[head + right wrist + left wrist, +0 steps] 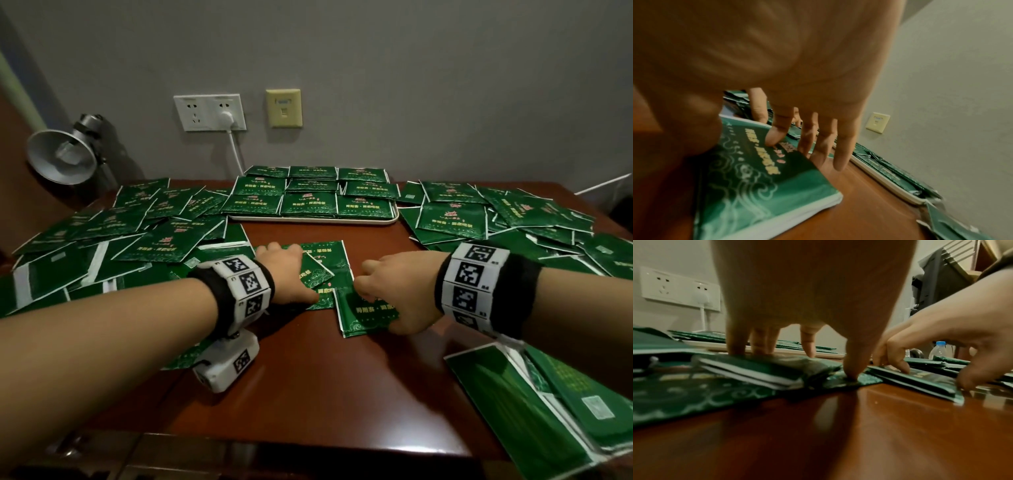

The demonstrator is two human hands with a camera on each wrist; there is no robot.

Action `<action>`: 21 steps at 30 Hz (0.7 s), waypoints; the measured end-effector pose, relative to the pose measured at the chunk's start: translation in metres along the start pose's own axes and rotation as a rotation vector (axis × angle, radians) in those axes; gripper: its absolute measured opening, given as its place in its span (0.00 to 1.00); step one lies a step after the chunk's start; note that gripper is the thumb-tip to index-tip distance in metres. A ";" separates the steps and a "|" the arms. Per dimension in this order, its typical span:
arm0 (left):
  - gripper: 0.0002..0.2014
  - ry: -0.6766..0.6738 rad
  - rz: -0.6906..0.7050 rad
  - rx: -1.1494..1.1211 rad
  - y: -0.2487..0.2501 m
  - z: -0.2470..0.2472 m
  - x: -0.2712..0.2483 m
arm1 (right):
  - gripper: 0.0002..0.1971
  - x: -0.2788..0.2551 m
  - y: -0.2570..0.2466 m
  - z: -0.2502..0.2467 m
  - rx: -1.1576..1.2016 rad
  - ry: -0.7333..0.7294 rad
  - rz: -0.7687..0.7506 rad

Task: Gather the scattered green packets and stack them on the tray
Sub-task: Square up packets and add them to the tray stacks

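Both hands gathering loose green packets (322, 260) mid-table before the part-filled tray (308, 219): left hand (284, 270) pressing with straight, spread fingers, right hand (394, 291) pinching a small stack (366, 315); square edges before lifting.

Glossy red-brown counter (308, 383) strewn with green packets

A white tray (310, 219) sits at the far edge, packets in rows on it; loose packets (113, 236) heap at left, more packets (496, 219) at right, a few (368, 313) at centre.
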State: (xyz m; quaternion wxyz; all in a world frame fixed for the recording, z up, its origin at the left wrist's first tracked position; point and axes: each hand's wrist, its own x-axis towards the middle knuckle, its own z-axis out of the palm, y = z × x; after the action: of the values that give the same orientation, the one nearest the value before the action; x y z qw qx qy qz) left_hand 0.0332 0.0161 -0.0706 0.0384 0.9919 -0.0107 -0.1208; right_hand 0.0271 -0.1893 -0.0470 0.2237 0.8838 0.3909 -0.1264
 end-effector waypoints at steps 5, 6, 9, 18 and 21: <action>0.22 0.065 0.060 0.058 -0.001 -0.003 0.005 | 0.33 0.004 -0.004 -0.003 -0.090 -0.054 -0.042; 0.21 0.070 0.071 0.054 -0.001 -0.003 0.005 | 0.34 0.005 -0.004 -0.004 -0.101 -0.059 -0.046; 0.19 0.056 0.095 0.044 -0.003 -0.002 0.006 | 0.32 0.006 -0.002 -0.003 -0.094 -0.037 -0.039; 0.17 0.179 0.227 0.001 -0.019 -0.040 0.029 | 0.22 0.000 0.043 -0.010 0.059 0.076 0.132; 0.17 0.228 0.275 0.048 -0.019 -0.060 0.046 | 0.22 0.007 0.074 -0.022 0.067 0.125 0.206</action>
State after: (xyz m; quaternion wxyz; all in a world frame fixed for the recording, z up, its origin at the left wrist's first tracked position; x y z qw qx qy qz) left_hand 0.0927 0.0376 -0.0253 0.0316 0.9890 -0.1446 -0.0010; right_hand 0.0883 -0.2178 -0.0090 0.1811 0.9325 0.3066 -0.0603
